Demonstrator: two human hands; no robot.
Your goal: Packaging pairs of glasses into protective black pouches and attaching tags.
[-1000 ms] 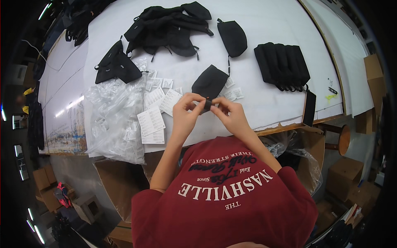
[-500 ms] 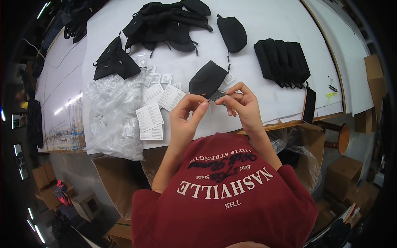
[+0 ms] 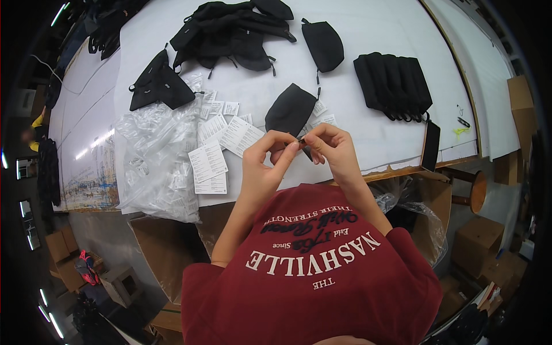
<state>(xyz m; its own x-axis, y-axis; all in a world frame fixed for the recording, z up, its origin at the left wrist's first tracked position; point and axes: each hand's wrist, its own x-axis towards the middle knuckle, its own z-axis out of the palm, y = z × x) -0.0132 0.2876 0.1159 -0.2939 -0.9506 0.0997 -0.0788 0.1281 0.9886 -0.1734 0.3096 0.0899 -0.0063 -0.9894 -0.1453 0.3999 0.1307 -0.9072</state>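
A black fabric pouch [image 3: 290, 109] lies on the white table just beyond my hands, its lower end reaching my fingertips. My left hand [image 3: 269, 156] is closed in a pinch, thumb against forefinger, on something too small to make out. Close against it, my right hand [image 3: 334, 150] pinches a small dark tag [image 3: 308, 152], most of it hidden by the fingers. The fingertips of both hands nearly meet. White printed labels [image 3: 241, 135] lie to the left of the pouch, and another label [image 3: 325, 120] shows behind my right hand.
A clear plastic bag of labels [image 3: 155, 167] lies at the left. Black pouches are heaped [image 3: 230, 37] at the back; another pouch [image 3: 323, 47] lies apart. A row of pouches [image 3: 393, 86] stands at the right, near small snips [image 3: 463, 122]. Below the table edge are cardboard boxes [image 3: 164, 247] and a stool [image 3: 477, 192].
My hands have come closer together, and the dark tag, plainly visible before, is now mostly covered by fingers. The pouch has shifted very slightly right. A person in yellow has appeared at the far left.
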